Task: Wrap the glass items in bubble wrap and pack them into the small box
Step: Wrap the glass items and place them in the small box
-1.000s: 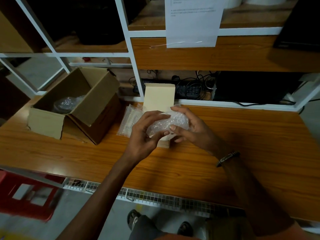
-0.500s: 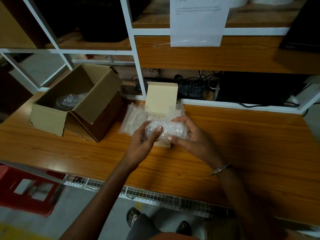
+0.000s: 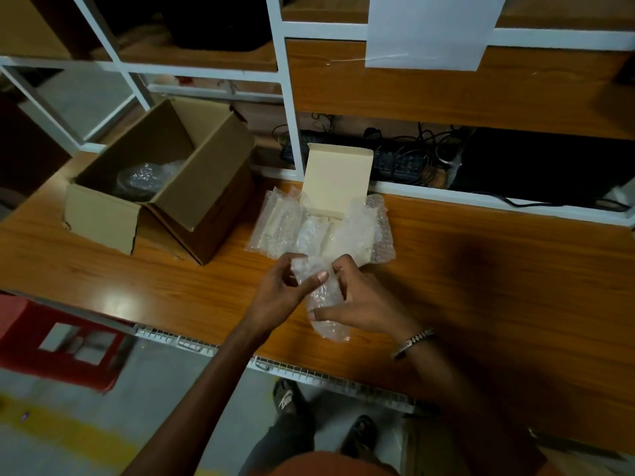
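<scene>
Wooden table (image 3: 481,269), white shelving (image 3: 292,132), grey floor (image 3: 103,424)

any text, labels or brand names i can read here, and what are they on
None can be read.
White paper sheet taped to the shelf frame: its visible part shows no print.
Light mark on the sandal: too blurred to read.
Small box and brown carton: no print visible.
</scene>
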The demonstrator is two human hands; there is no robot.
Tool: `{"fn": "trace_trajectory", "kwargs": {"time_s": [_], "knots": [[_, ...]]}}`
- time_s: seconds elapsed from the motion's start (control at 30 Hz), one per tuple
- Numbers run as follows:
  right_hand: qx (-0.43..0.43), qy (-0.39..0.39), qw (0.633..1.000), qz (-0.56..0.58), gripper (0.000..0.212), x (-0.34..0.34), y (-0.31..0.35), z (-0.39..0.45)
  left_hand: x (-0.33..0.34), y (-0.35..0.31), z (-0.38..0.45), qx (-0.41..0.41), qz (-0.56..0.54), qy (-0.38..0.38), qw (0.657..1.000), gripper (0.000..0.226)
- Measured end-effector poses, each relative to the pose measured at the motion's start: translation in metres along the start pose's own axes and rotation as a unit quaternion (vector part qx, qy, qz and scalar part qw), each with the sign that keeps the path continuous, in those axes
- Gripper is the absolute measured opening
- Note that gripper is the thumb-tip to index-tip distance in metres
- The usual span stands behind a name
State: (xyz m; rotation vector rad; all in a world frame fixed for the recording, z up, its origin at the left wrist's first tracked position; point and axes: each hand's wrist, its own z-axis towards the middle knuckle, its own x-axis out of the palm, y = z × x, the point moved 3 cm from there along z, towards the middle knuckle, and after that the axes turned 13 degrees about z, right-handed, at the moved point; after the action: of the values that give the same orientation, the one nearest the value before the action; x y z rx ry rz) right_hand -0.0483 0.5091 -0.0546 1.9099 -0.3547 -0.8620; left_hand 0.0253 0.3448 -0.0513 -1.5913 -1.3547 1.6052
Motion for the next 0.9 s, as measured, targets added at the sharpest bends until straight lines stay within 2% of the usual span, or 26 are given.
{"fn": "trace_trajectory", "kwargs": {"time_s": [0.1, 0.2, 0.27, 0.33, 0.4, 0.5, 0.57, 0.7, 0.8, 0.9], "knots": [[0.013, -0.036, 0.998, 0.054, 0.071, 0.005, 0.008, 0.016, -0.013, 0.006, 0.026, -0.005, 0.009, -0.028, 1.000, 0.045], [0.061, -0.092, 0.987, 0.117, 0.077, -0.002, 0.008, 0.037, -0.021, 0.011, 0.053, -0.010, -0.056, 0.003, 0.998, 0.044], [0.100, -0.137, 0.976, 0.135, 0.076, -0.016, 0.011, 0.052, -0.030, 0.013, 0.075, 0.010, -0.043, 0.013, 0.999, 0.042], [0.125, -0.184, 0.966, 0.131, 0.074, -0.032, 0.016, 0.068, -0.040, 0.021, 0.098, 0.049, 0.051, -0.003, 0.998, 0.046], [0.136, -0.208, 0.955, 0.164, 0.072, -0.044, 0.023, 0.084, -0.048, 0.030, 0.118, 0.089, 0.164, -0.016, 0.982, 0.052], [0.156, -0.209, 0.947, 0.186, 0.081, -0.051, 0.029, 0.108, -0.049, 0.042, 0.144, 0.177, 0.327, -0.003, 0.928, 0.042], [0.175, -0.194, 0.954, 0.144, 0.081, -0.046, 0.030, 0.124, -0.045, 0.049, 0.159, 0.212, 0.427, 0.009, 0.879, 0.045], [0.211, -0.191, 0.958, 0.019, 0.071, -0.028, 0.016, 0.148, -0.039, 0.065, 0.182, 0.221, 0.531, 0.092, 0.813, 0.069], [0.244, -0.207, 0.940, -0.116, 0.079, -0.019, 0.000, 0.155, -0.036, 0.082, 0.188, 0.229, 0.570, 0.117, 0.780, 0.079], [0.219, -0.225, 0.922, -0.229, 0.084, -0.005, -0.009, 0.163, -0.035, 0.088, 0.190, 0.248, 0.576, 0.103, 0.772, 0.076]]}}
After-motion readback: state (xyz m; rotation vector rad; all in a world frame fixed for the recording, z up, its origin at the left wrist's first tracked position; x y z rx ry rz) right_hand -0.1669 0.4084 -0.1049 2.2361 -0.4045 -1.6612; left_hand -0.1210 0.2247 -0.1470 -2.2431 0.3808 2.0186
